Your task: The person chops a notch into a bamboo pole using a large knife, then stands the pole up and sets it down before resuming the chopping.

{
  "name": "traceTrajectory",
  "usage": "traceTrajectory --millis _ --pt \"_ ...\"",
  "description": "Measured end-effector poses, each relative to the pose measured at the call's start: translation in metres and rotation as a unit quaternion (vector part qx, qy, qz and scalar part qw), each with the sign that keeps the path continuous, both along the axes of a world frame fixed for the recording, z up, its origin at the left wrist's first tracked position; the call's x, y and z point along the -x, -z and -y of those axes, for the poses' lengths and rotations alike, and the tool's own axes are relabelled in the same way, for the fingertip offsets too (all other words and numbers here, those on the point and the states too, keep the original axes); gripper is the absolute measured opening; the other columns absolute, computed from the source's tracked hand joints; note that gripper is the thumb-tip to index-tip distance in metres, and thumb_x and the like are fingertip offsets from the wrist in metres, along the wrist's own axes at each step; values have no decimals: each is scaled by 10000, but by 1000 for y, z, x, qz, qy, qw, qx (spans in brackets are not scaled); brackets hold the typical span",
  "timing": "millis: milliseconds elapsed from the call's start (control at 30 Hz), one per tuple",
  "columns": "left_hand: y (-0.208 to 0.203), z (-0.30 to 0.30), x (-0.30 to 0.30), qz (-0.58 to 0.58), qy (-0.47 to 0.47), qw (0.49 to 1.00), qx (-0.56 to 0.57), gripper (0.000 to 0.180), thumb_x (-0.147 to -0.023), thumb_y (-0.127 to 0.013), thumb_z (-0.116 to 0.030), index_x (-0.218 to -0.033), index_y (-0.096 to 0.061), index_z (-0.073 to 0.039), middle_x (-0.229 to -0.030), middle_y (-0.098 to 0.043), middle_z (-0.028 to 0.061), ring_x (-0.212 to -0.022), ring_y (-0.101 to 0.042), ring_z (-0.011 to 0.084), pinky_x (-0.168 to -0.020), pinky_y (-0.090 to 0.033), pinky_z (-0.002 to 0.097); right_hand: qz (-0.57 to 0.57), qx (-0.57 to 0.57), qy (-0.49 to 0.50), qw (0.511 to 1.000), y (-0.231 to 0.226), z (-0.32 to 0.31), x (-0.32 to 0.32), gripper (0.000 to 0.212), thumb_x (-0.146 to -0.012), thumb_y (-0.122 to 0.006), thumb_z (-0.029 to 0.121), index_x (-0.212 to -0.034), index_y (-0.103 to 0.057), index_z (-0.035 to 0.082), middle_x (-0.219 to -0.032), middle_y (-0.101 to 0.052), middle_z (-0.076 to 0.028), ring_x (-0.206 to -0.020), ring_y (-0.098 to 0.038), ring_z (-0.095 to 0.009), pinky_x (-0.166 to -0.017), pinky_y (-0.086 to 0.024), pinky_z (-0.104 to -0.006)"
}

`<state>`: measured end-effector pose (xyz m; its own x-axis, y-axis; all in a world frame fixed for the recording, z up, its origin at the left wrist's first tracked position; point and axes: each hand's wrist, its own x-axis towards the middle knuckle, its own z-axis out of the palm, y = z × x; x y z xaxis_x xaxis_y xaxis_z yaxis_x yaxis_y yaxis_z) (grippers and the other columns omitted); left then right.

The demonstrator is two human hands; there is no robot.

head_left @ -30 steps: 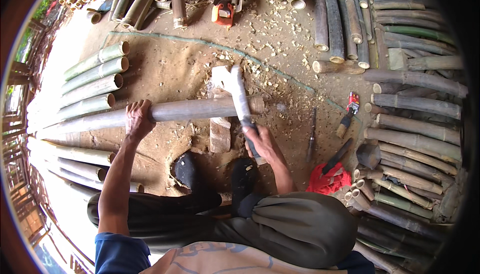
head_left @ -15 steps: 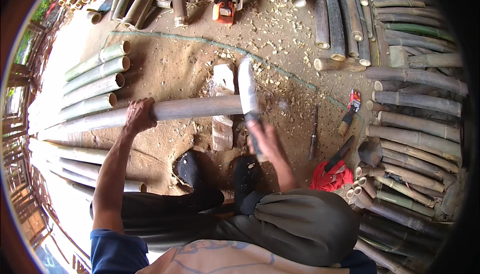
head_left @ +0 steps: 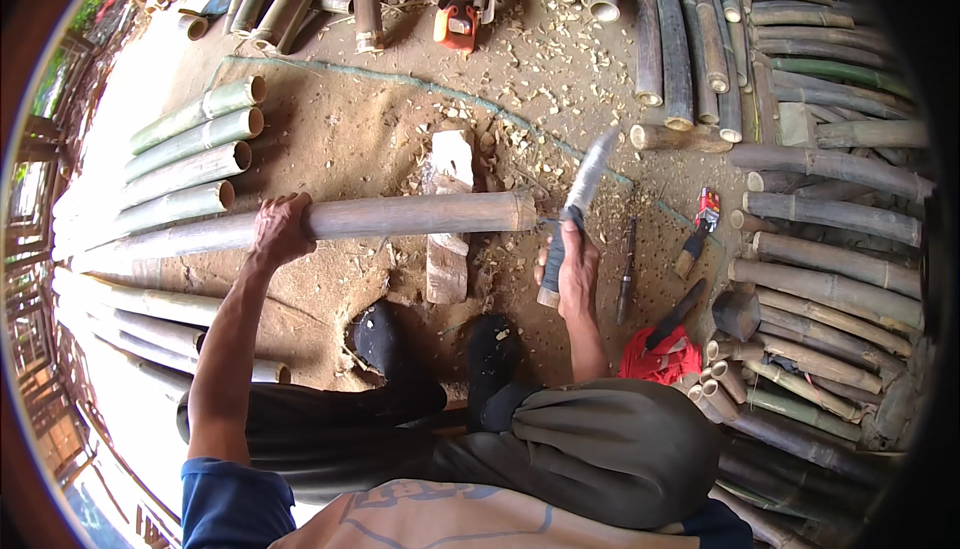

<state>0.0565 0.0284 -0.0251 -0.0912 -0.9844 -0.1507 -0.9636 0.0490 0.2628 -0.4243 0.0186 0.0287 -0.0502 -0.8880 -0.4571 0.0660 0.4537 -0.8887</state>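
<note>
My left hand [head_left: 281,231] is wrapped round a long grey-brown bamboo pole [head_left: 420,216], which runs from the far left to the middle. Its right end lies across a pale wooden block [head_left: 447,267] on the ground. In my right hand [head_left: 574,274] is a machete [head_left: 592,179], gripped by its dark wrapped handle. The blade points up and to the right, apart from the pole, just beyond its cut end. My two dark-covered feet [head_left: 380,339] rest on the ground in front of the block.
Cut green bamboo poles [head_left: 205,156] lie at left. Stacked bamboo [head_left: 835,214] fills the right side. An orange-handled saw [head_left: 456,27] is at the back. A brush [head_left: 698,234], a thin dark tool [head_left: 627,269] and a knife [head_left: 676,315] on red cloth [head_left: 660,354] lie at right. Shavings cover the ground.
My right hand has moved the machete rightward, from over the pole's end to beside it, and the blade now tilts right. My left hand and the pole have barely moved.
</note>
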Motion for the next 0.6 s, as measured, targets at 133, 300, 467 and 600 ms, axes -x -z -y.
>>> traceTrajectory --millis 133,300,467,600 --pt "3 0 -3 2 3 1000 12 355 -674 -733 -88 -1018 -645 -80 -943 -693 130 -955 -669 356 -907 -492 481 -56 -98 -249 962 7 -22 -28 485 -1099 -531 503 -1069 -607 25 -693 -645 -58 -491 -608 -149 -430 -524 -316" --pt "-3 -10 9 -10 0 994 107 163 -799 -689 -102 -946 -622 -81 -886 -665 141 -898 -648 376 -884 -471 491 -9 -50 -143 988 -7 -13 -21 483 -1083 -565 511 -1048 -614 31 -679 -639 -42 -499 -621 -141 -425 -541 -309" --pt "-4 -10 13 -3 -2 990 138 133 -836 -675 -90 -956 -619 -85 -897 -659 146 -887 -632 385 -875 -465 498 -48 -69 -100 991 2 -8 -10 507 -1092 -527 526 -1082 -634 31 -688 -653 -42 -479 -618 -137 -416 -552 -305" --pt "-5 -1 9 4 -10 998 57 245 -789 -739 -118 -1010 -636 -90 -964 -681 137 -961 -651 358 -920 -474 490 -41 -123 -344 930 -1 -18 -48 440 -1103 -550 431 -1202 -623 8 -722 -666 -66 -524 -633 -145 -442 -559 -314"
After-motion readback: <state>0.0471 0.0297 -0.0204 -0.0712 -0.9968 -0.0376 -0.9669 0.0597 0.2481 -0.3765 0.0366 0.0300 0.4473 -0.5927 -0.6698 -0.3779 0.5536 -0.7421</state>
